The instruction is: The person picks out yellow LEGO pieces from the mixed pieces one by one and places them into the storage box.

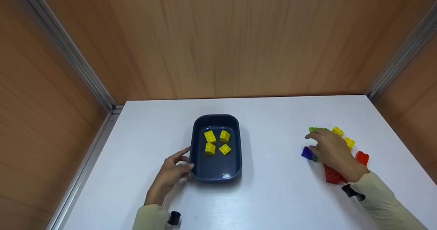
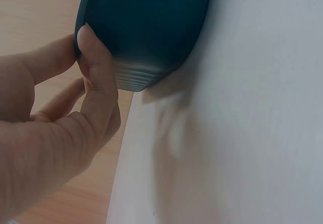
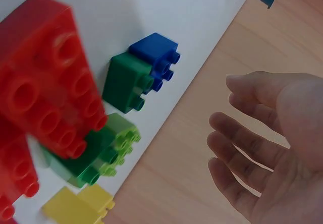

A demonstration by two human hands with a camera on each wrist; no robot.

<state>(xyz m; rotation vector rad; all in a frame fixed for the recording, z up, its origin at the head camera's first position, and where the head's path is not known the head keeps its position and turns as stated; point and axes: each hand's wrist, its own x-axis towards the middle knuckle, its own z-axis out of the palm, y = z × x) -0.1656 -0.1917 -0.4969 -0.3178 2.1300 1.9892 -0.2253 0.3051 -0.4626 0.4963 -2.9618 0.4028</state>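
My left hand (image 1: pixel 172 172) pinches the left rim of a dark blue tray (image 1: pixel 215 172), thumb on the rim and fingers outside. The left wrist view shows that grip on the tray (image 2: pixel 146 22) close up. Several yellow bricks (image 1: pixel 210 149) lie inside it. Over a group of toy bricks on the right hovers my right hand (image 1: pixel 333 151), fingers loosely bent and holding nothing. Nearest its thumb are a blue brick (image 3: pixel 154 47) and a dark green brick (image 3: pixel 126 80), side by side. Red bricks (image 3: pixel 50 67) lie under the wrist; the hand partly hides the group in the head view.
Beyond the right hand are a light green brick (image 1: pixel 314 129) and yellow bricks (image 1: pixel 349 143). Everything stands on a white table (image 1: pixel 273 195). Wooden panels (image 1: pixel 218 42) rise at the back and both sides, with metal rails (image 1: pixel 78 59) at the corners.
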